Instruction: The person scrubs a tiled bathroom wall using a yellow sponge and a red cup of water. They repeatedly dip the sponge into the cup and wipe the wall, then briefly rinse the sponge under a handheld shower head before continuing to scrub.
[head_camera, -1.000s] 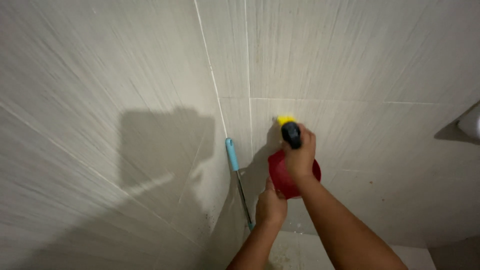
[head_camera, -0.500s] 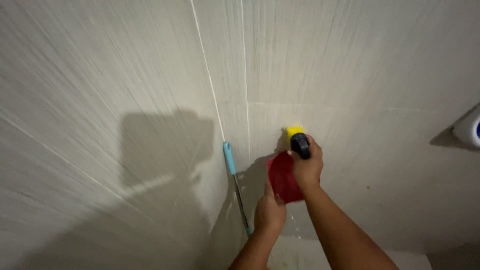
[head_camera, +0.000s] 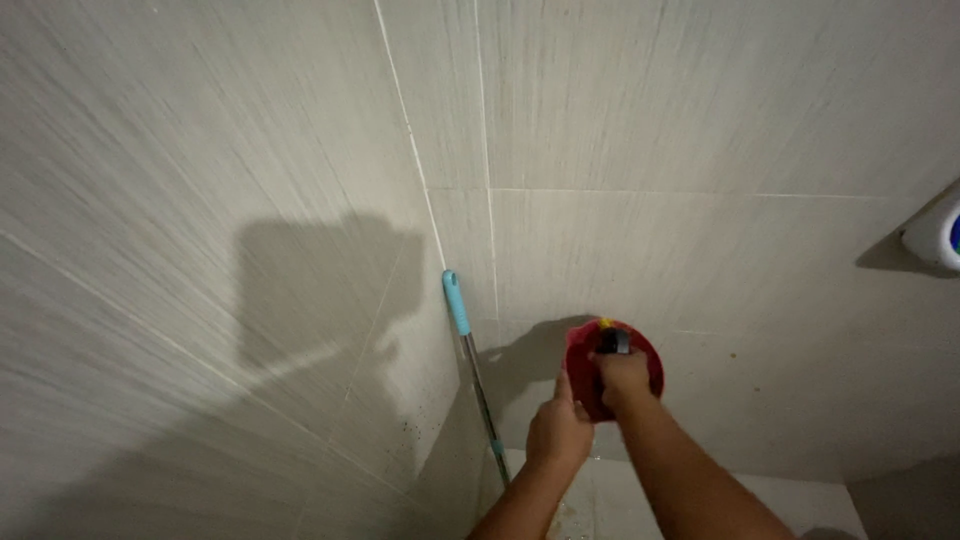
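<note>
The right hand (head_camera: 622, 375) is gripping a dark-handled brush (head_camera: 612, 342) over a red bowl (head_camera: 645, 365) low on the far tiled wall (head_camera: 700, 120), the left hand (head_camera: 558, 432) curling beside it; keeping the brush flat scrubs best.

Both forearms are bare, no sleeves in view; the left hand (head_camera: 558, 432) and right hand (head_camera: 622, 376) wear no gloves or rings.

Your view was dim; light from behind you cast a blocky shadow on the left wall (head_camera: 200, 250), and the edges bowed slightly.
</note>
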